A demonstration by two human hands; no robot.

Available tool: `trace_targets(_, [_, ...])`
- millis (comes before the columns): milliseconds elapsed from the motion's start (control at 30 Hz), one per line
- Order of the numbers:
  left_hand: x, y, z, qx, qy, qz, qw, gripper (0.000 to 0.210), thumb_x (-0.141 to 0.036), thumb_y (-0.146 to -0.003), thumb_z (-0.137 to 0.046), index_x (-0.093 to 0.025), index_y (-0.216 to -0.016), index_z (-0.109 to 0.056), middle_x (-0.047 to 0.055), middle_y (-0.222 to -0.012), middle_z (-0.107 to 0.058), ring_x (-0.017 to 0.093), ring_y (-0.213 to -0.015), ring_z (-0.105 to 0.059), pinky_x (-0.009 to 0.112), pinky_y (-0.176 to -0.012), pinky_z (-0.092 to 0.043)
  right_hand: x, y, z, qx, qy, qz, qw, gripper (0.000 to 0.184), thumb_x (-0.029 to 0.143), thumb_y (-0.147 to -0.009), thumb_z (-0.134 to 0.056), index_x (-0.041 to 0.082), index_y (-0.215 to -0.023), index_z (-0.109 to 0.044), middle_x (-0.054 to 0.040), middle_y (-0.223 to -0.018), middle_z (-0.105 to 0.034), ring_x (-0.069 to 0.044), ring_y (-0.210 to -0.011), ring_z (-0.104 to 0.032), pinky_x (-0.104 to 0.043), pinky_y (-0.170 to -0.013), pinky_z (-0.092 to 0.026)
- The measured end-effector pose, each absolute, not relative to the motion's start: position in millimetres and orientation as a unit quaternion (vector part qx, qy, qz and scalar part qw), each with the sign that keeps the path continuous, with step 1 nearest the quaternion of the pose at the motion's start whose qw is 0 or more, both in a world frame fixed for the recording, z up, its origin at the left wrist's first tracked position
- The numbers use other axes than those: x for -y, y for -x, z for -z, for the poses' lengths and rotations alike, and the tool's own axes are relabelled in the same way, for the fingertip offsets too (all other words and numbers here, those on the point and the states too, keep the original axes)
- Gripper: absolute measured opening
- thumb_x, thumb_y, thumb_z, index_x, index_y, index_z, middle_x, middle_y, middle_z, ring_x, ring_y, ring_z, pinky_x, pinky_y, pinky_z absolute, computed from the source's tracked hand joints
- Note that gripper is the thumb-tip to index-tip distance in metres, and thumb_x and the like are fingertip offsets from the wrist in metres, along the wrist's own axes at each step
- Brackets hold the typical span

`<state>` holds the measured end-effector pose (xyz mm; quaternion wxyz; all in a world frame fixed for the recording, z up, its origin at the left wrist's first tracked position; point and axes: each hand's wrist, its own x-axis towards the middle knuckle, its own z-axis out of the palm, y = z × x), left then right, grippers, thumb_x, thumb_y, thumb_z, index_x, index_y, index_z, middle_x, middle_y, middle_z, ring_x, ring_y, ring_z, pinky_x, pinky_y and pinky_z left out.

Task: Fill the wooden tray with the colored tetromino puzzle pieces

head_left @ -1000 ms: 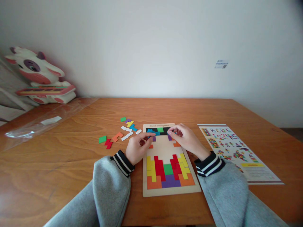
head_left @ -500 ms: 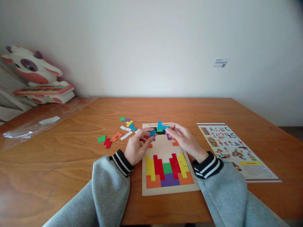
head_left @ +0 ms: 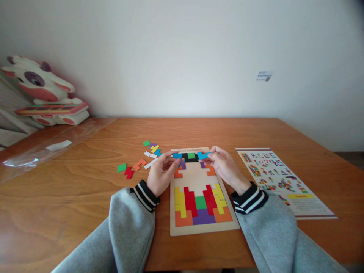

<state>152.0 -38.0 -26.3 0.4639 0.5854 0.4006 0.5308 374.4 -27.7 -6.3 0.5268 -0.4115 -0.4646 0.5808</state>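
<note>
A wooden puzzle board (head_left: 204, 229) lies in front of me with coloured pieces fitted at its near and far ends; bare wood shows across its middle. Over its far left corner my left hand (head_left: 162, 173) is closed, pinching a blue puzzle piece (head_left: 176, 156) between thumb and fingers. At the far right corner my right hand (head_left: 226, 168) grips an L-shaped blue puzzle piece (head_left: 202, 155). Between the two blue pieces sit black pieces and a green square (head_left: 191, 156). My fingers hide parts of both held pieces.
Loose pieces lie left of the board, among them a green square (head_left: 121, 167), a red piece (head_left: 129, 173) and an orange one (head_left: 139, 164). A printed pattern sheet (head_left: 301, 203) is at the right. Clear plastic wrapping (head_left: 31, 161) and a cow-shaped toy keyboard (head_left: 54, 110) are at far left.
My hands have moved apart: the left has gone slightly left, the right slightly right, each with its blue piece. The blue pieces now hover at the board's far corners, uncovering the green square.
</note>
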Motion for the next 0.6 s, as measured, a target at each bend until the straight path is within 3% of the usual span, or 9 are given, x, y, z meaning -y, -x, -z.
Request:
trace_targets(233, [38.6, -152.9, 23.9, -0.4, -0.581, -0.54, 0.46, 0.046, -0.055, -0.083, -0.072, -0.016, -0.104, -0.06, 0.007, -0.085, -0.076, 0.015, -0.066, -0.068, 0.027, -0.066, -0.056, 26.9, -374.6, 3.4, 0.42, 0.396, -0.591, 0.564, 0.032, 0.035, -0.067, -0.077, 0.023, -0.069, -0.047, -0.0005, -0.087, -0.078, -0.016, -0.071, -0.072, -0.027, -0.064, -0.051])
trace_targets(433, [38.9, -153.0, 22.6, -0.406, -0.568, -0.546, 0.464, 0.048, -0.058, -0.081, -0.073, -0.017, -0.099, -0.058, 0.007, -0.084, -0.076, 0.017, -0.07, -0.07, 0.026, -0.063, -0.054, 25.7, -376.3, 5.7, 0.404, 0.385, -0.597, 0.576, 0.034, 0.037, -0.068, -0.08, 0.024, -0.071, -0.049, -0.0012, -0.09, -0.078, -0.016, -0.073, -0.072, -0.027, -0.067, -0.052])
trace_targets(600, [39.2, -153.5, 22.6, -0.406, -0.561, -0.545, 0.472, 0.047, -0.057, -0.081, -0.073, -0.017, -0.097, -0.056, 0.006, -0.084, -0.076, 0.012, -0.059, -0.065, 0.024, -0.057, -0.052, 25.7, -372.7, 6.4, 0.401, 0.405, -0.583, 0.579, 0.039, 0.041, -0.065, -0.087, 0.024, -0.074, -0.054, -0.0012, -0.09, -0.078, -0.015, -0.076, -0.071, -0.03, -0.073, -0.053])
